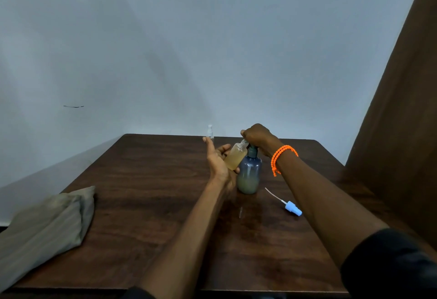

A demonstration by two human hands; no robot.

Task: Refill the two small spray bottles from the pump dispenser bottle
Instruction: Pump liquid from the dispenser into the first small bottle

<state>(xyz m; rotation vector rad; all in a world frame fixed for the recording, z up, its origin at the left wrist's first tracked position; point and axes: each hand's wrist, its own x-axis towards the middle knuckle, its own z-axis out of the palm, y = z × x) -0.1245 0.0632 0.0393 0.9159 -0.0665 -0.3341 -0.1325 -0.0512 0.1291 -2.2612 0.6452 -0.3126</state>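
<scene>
The blue-grey pump dispenser bottle [249, 173] stands upright mid-table, with pale liquid low inside. My right hand [256, 134] presses down on its pump head, fingers curled over it. My left hand [218, 159] holds a small clear spray bottle [235, 155] of yellowish liquid, tilted with its open neck up under the pump spout. That bottle's blue spray cap with its dip tube [292, 209] lies on the table to the right. A second small clear spray bottle [210, 132] stands behind my left hand, near the table's far edge, partly hidden by my fingertips.
The dark wooden table [153, 204] backs onto a pale wall. A folded grey-beige cloth [45, 225] lies over the table's left front corner. A brown curtain [406, 121] hangs at the right. An orange beaded bracelet [281, 156] circles my right wrist.
</scene>
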